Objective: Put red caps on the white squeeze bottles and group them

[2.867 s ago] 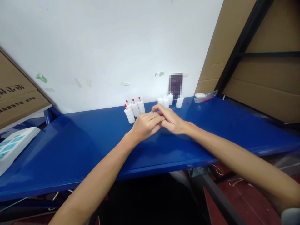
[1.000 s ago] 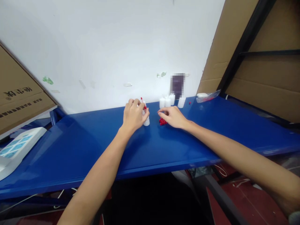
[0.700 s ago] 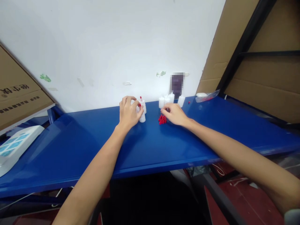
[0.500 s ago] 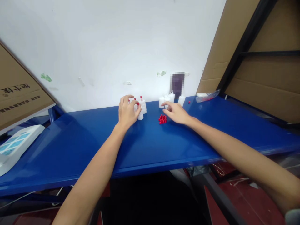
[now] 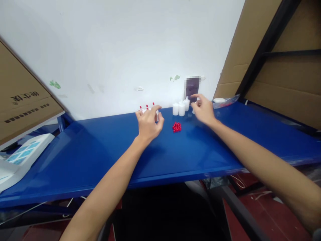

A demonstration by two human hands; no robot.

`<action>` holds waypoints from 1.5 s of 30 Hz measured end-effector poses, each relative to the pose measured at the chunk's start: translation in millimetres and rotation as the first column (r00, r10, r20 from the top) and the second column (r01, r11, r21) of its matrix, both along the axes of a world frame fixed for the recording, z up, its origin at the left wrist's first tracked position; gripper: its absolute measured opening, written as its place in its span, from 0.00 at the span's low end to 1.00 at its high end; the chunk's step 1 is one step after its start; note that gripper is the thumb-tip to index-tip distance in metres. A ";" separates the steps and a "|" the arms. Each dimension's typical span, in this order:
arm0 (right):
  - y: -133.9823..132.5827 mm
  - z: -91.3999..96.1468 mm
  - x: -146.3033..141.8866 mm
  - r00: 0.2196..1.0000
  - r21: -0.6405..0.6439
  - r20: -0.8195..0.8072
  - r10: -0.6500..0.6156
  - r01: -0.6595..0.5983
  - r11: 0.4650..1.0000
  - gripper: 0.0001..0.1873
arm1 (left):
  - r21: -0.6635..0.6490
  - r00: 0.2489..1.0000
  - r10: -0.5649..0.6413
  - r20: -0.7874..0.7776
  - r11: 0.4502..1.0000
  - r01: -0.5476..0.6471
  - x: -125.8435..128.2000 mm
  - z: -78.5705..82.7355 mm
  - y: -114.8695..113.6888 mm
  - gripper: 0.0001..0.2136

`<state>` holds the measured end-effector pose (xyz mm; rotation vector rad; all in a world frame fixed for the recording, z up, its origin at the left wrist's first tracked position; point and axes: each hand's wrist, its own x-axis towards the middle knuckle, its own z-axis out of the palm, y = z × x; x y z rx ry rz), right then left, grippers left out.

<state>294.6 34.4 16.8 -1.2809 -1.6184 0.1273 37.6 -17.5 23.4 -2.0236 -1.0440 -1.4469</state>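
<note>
Over the blue table [image 5: 75, 157] our left hand [image 5: 149, 123] has its fingers loosely apart, clamped on nothing. The red-capped bottles [image 5: 146, 107] stand at its 12 o'clock, partly hidden behind the fingertips. The pile of red caps [image 5: 177, 127] lies near, at its 3 o'clock. Our right hand [image 5: 204, 109] is at the pile's 1 o'clock, thumb and forefinger apart. The uncapped white bottles [image 5: 181, 107] are just beside it at 9 o'clock; we cannot tell whether it touches one.

Both forearms are stretched forward and bare. The left hand [image 5: 149, 123] is held palm down and empty, its fingers loosely curled and parted. The right hand [image 5: 204, 109] is held at two o'clock of it, with thumb and forefinger spread apart.
</note>
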 end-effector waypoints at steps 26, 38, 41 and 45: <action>28.5 -16.7 29.7 0.993 -0.231 0.000 -0.117 0.114 0.966 0.14 | -0.668 0.947 -0.274 -0.170 0.738 0.094 15.5 -15.2 -10.0 0.19; 24.9 -19.7 18.2 0.996 -0.125 -0.070 0.052 -0.060 0.990 0.15 | -0.669 0.774 -0.617 -0.144 0.637 0.383 0.1 -26.4 8.3 0.14; 26.4 -21.7 19.2 0.992 -0.103 -0.097 0.077 -0.087 0.991 0.16 | -0.667 0.756 -0.650 -0.074 0.596 0.448 -2.1 -25.5 11.2 0.12; 21.2 -19.6 15.0 0.997 -0.067 -0.037 0.066 -0.068 0.995 0.16 | -0.600 0.792 -0.606 0.068 0.610 0.518 1.1 -22.5 8.9 0.11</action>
